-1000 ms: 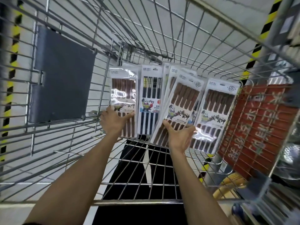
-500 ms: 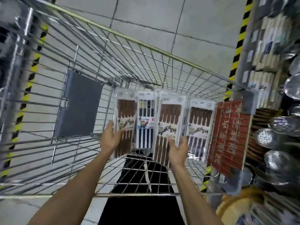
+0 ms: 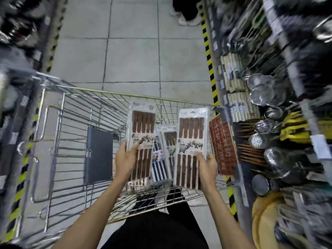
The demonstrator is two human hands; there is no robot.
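My left hand (image 3: 125,159) grips a clear pack of brown chopsticks (image 3: 142,132), lifted upright above the wire shopping cart (image 3: 75,112). My right hand (image 3: 206,165) grips a second pack of brown chopsticks (image 3: 191,141) with a panda label, also raised. Between and below them, two more packs stay in the cart: a dark-blue chopstick pack (image 3: 159,164) and another brown pack (image 3: 169,144), both partly hidden by the raised ones.
A grey flap (image 3: 98,155) hangs inside the cart. A red sign (image 3: 222,146) is fixed to the cart's right side. Shelves of steel strainers (image 3: 267,94) and utensils line the right. Someone's white shoes (image 3: 186,18) stand far up the tiled aisle.
Both hands have lifted one pack each up out of the cart, leaving the other packs behind. The head has tilted up, so the aisle floor and right shelves now show.
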